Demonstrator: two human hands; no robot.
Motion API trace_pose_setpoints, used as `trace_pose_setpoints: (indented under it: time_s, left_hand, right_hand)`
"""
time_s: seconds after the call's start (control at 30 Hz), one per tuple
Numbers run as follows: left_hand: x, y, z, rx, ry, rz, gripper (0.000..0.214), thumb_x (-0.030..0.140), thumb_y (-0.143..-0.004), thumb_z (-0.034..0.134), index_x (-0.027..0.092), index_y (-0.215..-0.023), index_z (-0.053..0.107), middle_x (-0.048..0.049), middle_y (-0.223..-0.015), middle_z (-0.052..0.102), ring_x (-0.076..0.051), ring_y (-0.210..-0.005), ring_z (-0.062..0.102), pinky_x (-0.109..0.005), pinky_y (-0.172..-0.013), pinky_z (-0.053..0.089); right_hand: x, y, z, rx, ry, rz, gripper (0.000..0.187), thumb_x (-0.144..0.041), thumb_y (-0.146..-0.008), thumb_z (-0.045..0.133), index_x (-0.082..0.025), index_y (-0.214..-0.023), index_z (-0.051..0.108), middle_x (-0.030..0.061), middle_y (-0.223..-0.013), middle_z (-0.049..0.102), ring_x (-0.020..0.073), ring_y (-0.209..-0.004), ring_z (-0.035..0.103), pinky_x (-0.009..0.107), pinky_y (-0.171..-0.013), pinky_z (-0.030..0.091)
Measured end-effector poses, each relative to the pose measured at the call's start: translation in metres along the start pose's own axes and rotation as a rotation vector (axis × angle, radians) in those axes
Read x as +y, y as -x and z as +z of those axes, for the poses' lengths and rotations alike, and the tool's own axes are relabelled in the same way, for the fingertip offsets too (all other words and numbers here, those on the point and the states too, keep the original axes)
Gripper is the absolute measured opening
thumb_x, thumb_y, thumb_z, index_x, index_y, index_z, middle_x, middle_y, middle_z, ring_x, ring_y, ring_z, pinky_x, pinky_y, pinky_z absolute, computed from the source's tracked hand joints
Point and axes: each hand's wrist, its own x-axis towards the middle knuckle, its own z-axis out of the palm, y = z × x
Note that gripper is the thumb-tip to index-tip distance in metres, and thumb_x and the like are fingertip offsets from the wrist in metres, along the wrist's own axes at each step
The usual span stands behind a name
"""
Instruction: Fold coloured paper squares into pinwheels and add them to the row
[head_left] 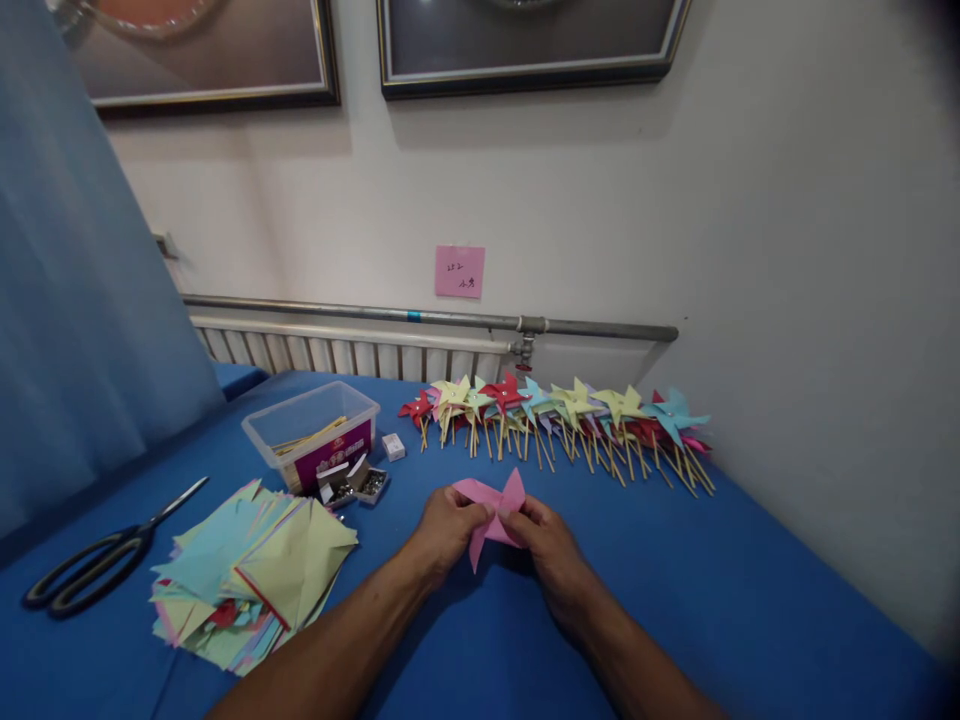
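A pink paper pinwheel (489, 496) is held just above the blue table, its corners folded in toward the middle. My left hand (448, 522) grips its left side, with the thumb pressed near the centre. From the other side my right hand (546, 535) pinches it, thumb also at the centre. No stick shows on this pinwheel. Behind the hands lies a row of finished pinwheels on sticks (574, 403) in several colours. To the left is a pile of cut coloured paper squares (247, 570).
Black-handled scissors (112, 560) lie at the far left. A clear plastic box (311, 425) holds thin sticks. Beside it are small opened boxes of metal pins (367, 482) and a small white box (393, 446). The wall with a pipe (450, 318) bounds the blue table (675, 620).
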Motion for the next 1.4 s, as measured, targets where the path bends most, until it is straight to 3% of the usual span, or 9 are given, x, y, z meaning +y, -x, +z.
trace_pose_setpoints:
  time_s: [0.17, 0.33, 0.5, 0.77, 1.0, 1.4]
  left_hand:
    - [-0.001, -0.001, 0.0, 0.032, 0.001, -0.023, 0.018, 0.021, -0.057, 0.07, 0.009, -0.07, 0.071, -0.0029, -0.06, 0.065, -0.01, -0.051, 0.051, -0.023, -0.054, 0.038]
    - [-0.003, 0.0, 0.0, 0.01, 0.023, -0.032, 0.019, 0.022, -0.058, 0.071, 0.009, -0.072, 0.071, -0.004, -0.063, 0.066, -0.011, -0.054, 0.054, -0.023, -0.057, 0.041]
    - [-0.001, 0.001, 0.0, -0.014, 0.025, -0.052, 0.019, 0.022, -0.057, 0.07, 0.009, -0.071, 0.07, -0.0046, -0.063, 0.066, -0.012, -0.056, 0.055, -0.024, -0.059, 0.041]
    - [0.001, 0.002, 0.001, -0.03, 0.024, -0.088, 0.018, 0.022, -0.056, 0.069, 0.009, -0.069, 0.069, -0.0053, -0.064, 0.065, -0.011, -0.053, 0.053, -0.024, -0.056, 0.038]
    - [-0.001, 0.0, -0.001, 0.112, -0.086, -0.123, 0.023, 0.027, -0.057, 0.068, 0.018, -0.05, 0.049, 0.0039, -0.044, 0.043, -0.007, -0.042, 0.034, -0.024, -0.048, 0.022]
    - [-0.002, 0.0, 0.0, 0.139, -0.137, -0.084, 0.02, 0.025, -0.056, 0.069, 0.016, -0.052, 0.052, 0.0031, -0.049, 0.049, -0.007, -0.046, 0.038, -0.024, -0.05, 0.027]
  right_hand:
    - [0.009, -0.008, -0.003, -0.015, -0.026, -0.038, 0.044, -0.042, -0.059, 0.086, -0.017, -0.092, 0.07, 0.0054, -0.086, 0.073, 0.0199, -0.079, 0.064, 0.033, -0.076, 0.049]
    - [0.021, -0.014, -0.007, 0.022, 0.023, -0.043, 0.043, -0.045, -0.06, 0.084, -0.015, -0.089, 0.071, 0.0056, -0.08, 0.072, 0.0185, -0.071, 0.062, 0.031, -0.068, 0.048]
    - [0.015, -0.011, -0.007, 0.049, 0.073, 0.017, 0.042, -0.046, -0.061, 0.081, -0.012, -0.084, 0.072, 0.0025, -0.067, 0.067, 0.0141, -0.059, 0.055, 0.026, -0.056, 0.04]
    - [0.016, -0.012, -0.006, 0.093, 0.119, 0.07, 0.035, -0.042, -0.063, 0.076, -0.013, -0.08, 0.071, 0.0042, -0.069, 0.068, 0.0154, -0.06, 0.057, 0.027, -0.056, 0.041]
    - [0.012, -0.01, -0.007, 0.156, 0.169, 0.062, 0.031, -0.037, -0.065, 0.071, -0.012, -0.084, 0.07, 0.0043, -0.069, 0.068, 0.0155, -0.06, 0.057, 0.027, -0.056, 0.042]
    - [0.015, -0.013, -0.009, 0.144, 0.154, 0.037, 0.022, -0.034, -0.065, 0.072, -0.015, -0.074, 0.068, 0.0039, -0.067, 0.068, 0.0154, -0.059, 0.056, 0.027, -0.056, 0.042]
